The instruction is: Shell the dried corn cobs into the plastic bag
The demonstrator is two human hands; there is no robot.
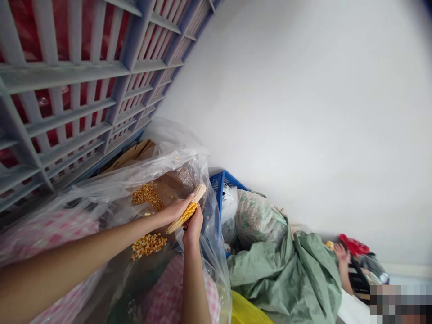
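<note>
By a white wall (pixel 303 117), the left hand (pixel 178 209) grips a pale cob (pixel 200 192); the right hand (pixel 193 226) clasps a yellow corn cob (pixel 184 217) just beside, both slanting up rightward.

You have open air above your left hand (pixel 178 209) and right hand (pixel 193 225), with the white wall (pixel 303 112) closing off the far side. A slatted crate (pixel 67 75) blocks your upper left; clear plastic (pixel 148 169) rises beyond your hands, and a blue crate (pixel 218 188) stands rightward.
</note>
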